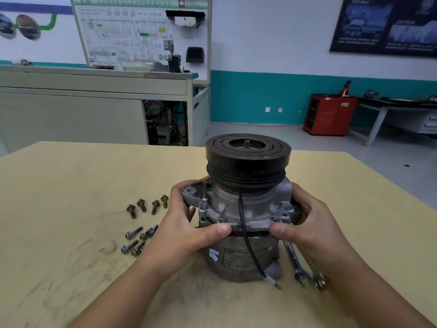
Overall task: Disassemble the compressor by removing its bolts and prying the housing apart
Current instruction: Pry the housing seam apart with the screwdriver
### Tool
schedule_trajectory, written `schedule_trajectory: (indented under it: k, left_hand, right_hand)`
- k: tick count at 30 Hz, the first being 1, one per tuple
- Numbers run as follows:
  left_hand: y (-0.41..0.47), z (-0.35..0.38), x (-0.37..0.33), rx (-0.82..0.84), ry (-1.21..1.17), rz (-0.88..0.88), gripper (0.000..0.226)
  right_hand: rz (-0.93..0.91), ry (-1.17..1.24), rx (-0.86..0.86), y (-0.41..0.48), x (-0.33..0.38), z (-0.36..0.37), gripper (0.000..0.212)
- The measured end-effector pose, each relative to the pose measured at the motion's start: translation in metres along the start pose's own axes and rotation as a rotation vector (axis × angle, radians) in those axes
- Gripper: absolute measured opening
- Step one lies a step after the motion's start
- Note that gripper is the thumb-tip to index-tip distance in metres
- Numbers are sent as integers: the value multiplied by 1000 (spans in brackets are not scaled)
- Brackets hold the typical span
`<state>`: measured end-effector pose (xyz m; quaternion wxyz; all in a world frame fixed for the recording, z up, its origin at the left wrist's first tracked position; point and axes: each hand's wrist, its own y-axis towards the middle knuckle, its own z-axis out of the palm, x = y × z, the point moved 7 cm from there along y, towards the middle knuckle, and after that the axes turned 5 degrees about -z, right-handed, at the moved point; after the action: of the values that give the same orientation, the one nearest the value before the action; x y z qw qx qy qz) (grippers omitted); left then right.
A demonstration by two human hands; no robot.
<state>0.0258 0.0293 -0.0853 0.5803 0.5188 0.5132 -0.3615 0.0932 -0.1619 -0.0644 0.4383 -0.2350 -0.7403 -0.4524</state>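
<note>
The compressor point(246, 209) stands upright on the tan table point(71, 233), its black pulley point(248, 155) on top. A black wire point(248, 242) hangs down its front. My left hand point(186, 223) grips the left side of the grey upper housing flange point(260, 209), thumb under its front edge. On the right side my right hand point(305, 223) grips the same flange, its thumb likewise under the edge. A narrow dark seam shows between the flange and the lower body point(236, 259). Several loose bolts point(144, 223) lie on the table left of my left hand.
Two wrenches point(305, 271) lie on the table just right of the compressor, partly under my right forearm. Beyond the table stand a grey workbench point(94, 102) with a display board, a red cabinet point(328, 114) and another bench at the far right.
</note>
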Motion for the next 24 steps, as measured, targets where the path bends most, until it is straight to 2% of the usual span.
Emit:
schedule_trajectory:
  k: [2,13,24]
  left_hand:
    - [-1,0,0,12,9,-5,99]
    - [0,0,-4,36,38,24,85]
    - [1,0,-2,45,59,33,82]
  right_hand:
    - [1,-5,5,-1,0,0,71]
    - [-23,36,25,0,1,2,74]
    - [-33,19,32,-2,6,3,73]
